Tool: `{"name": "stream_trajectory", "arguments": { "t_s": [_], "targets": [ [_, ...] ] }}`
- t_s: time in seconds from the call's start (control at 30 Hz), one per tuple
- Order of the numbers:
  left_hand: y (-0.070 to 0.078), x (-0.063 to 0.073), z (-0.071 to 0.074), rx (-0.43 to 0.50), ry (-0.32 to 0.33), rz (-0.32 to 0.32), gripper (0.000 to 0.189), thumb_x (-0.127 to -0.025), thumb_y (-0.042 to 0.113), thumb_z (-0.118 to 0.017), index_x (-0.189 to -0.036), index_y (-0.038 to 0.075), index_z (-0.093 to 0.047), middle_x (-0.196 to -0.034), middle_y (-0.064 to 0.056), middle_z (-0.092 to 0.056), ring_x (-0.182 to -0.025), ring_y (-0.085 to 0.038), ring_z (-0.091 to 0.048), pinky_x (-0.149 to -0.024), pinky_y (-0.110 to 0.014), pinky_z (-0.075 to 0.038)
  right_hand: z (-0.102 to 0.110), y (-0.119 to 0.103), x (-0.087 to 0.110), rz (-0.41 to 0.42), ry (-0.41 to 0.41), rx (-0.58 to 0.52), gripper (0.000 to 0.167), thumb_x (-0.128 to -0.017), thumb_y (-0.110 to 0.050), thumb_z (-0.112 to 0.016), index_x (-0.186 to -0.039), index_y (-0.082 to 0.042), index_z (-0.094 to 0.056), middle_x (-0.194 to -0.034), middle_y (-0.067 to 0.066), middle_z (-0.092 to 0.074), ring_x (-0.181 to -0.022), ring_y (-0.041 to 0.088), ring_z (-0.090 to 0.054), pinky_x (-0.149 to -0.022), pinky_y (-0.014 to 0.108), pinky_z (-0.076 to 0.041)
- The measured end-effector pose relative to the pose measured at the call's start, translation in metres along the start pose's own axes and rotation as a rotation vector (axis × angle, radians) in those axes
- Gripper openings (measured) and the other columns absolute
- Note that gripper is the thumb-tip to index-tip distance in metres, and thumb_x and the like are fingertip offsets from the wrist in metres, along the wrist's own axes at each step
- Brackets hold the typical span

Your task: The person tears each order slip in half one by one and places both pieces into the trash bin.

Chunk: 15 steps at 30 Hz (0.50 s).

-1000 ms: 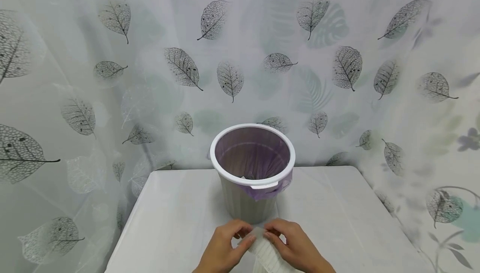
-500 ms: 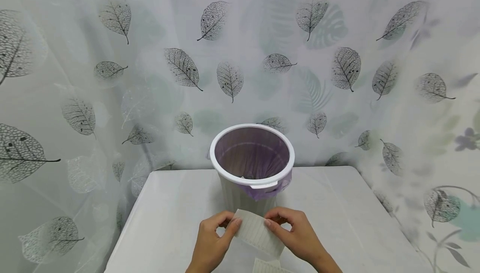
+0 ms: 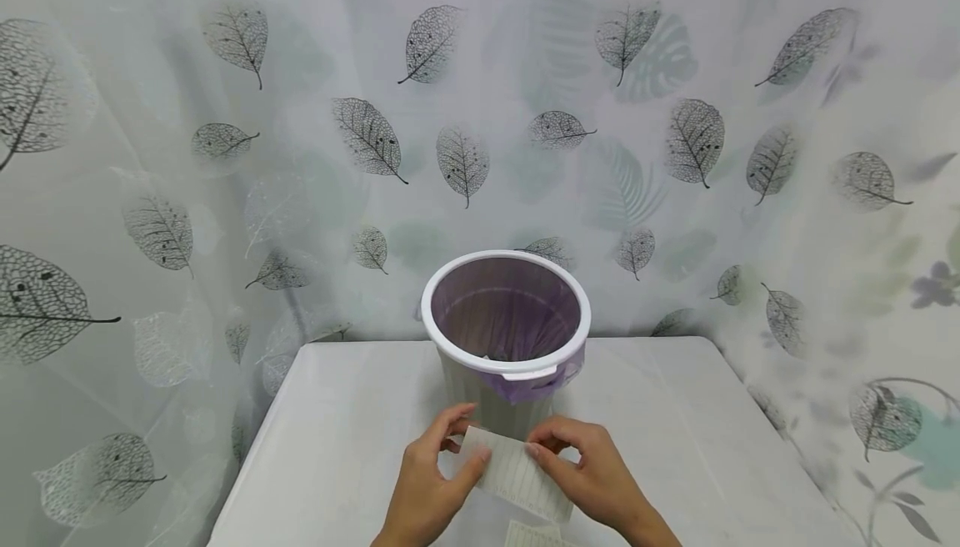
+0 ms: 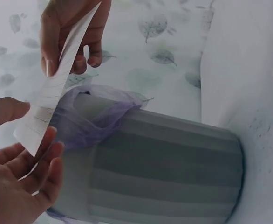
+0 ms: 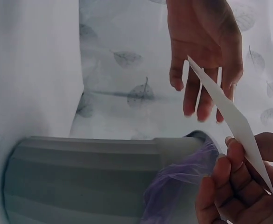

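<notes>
A piece of ruled notebook paper [image 3: 517,474], with small holes along one edge, is held up in front of the trash can [image 3: 491,401]. My right hand [image 3: 592,472] pinches its right part between thumb and fingertips. At the left part, my left hand [image 3: 429,476] has its thumb lying against the paper. The left fingers [image 5: 192,95] are straight and spread behind it, as the right wrist view shows. In the left wrist view the paper [image 4: 52,93] stands nearly edge-on between both hands. Another ruled paper piece [image 3: 534,535] lies on the table below, partly cut off by the frame.
The can has a white rim [image 3: 433,326] and a purple bag [image 3: 517,386] folded over its edge. Something small and pale shows inside, too small to name. It stands on a white table [image 3: 345,439]. A leaf-patterned curtain [image 3: 465,72] hangs behind and along both sides.
The paper has come up off the table area and turned flatter to view, separate from the piece below. Most recently, my left fingers have spread away from it while the right hand stays nearly still.
</notes>
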<state>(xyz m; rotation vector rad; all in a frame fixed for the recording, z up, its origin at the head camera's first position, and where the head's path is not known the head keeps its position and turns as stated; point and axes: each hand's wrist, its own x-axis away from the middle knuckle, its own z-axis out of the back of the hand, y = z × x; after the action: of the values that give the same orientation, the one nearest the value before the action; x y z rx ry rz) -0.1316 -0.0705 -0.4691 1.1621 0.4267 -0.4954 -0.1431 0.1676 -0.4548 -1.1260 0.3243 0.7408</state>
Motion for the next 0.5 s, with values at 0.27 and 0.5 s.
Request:
{"name": "stream_trajectory", "arguments": {
  "t_s": [0.27,0.5],
  "targets": [
    [-0.0034,-0.0017,-0.0051,-0.264,-0.071,-0.277,0.031,-0.089,0.016,-0.083,-0.118,0.012,-0.074,-0.118,0.005,-0.069,-0.113,-0.020,-0.063,-0.092,-0.042,-0.054,-0.0024,0.0048,0.0003,0.138,-0.085,0.082,0.021,-0.093,0.005,-0.074,-0.100,-0.015,-0.073,-0.094,-0.006,-0.071,-0.081,0.009,-0.066,-0.071,0.028,-0.057],
    [-0.0034,-0.0043,-0.0073,-0.316,-0.091,-0.402,0.008,-0.090,0.018,-0.083,-0.096,0.017,-0.078,-0.092,0.013,-0.071,-0.089,-0.005,-0.065,-0.082,-0.037,-0.052,-0.0032,0.0033,0.0004,0.159,-0.129,0.122,0.019,-0.095,0.001,-0.073,-0.102,-0.016,-0.074,-0.096,-0.009,-0.069,-0.082,0.004,-0.064,-0.071,0.021,-0.056]
  ]
}}
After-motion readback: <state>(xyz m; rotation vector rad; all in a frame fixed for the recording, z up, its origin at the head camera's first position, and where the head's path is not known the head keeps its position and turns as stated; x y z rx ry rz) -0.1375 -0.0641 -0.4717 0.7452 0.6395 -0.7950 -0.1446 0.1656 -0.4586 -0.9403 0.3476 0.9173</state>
